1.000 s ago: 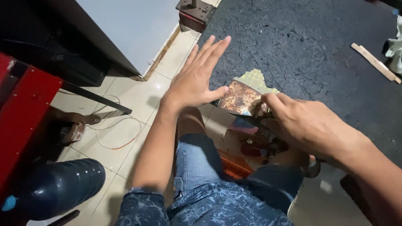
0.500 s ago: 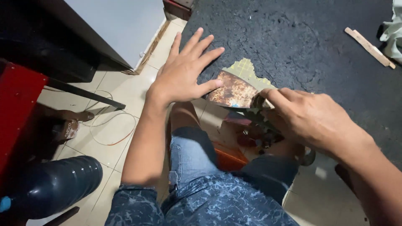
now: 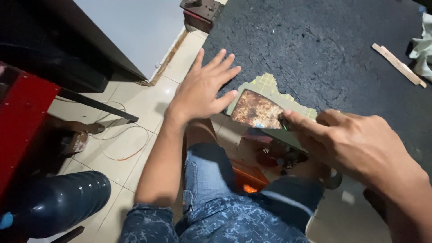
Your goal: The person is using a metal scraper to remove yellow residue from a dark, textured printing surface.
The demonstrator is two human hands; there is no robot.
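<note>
My left hand (image 3: 203,89) lies flat with its fingers spread on the edge of a dark rough mat (image 3: 324,49), holding nothing. My right hand (image 3: 355,146) grips a scraper with a wide rusty blade (image 3: 257,109), index finger stretched along its top. The blade rests on a bared patch of pale yellow-green floor (image 3: 270,85) where the mat has been torn away. The scraper's handle is hidden inside my fist. My knees in blue patterned shorts (image 3: 225,211) fill the bottom of the view.
A strip of wood (image 3: 398,64) and a crumpled pale cloth (image 3: 423,47) lie on the mat at the right. A red cabinet (image 3: 22,112), a dark rounded container (image 3: 58,202), thin wire (image 3: 121,144) on cream tiles and a white wall panel (image 3: 135,27) stand left.
The view has shifted slightly and my left hand has slid a little down and left on the mat edge. My right hand keeps the scraper on the bared patch.
</note>
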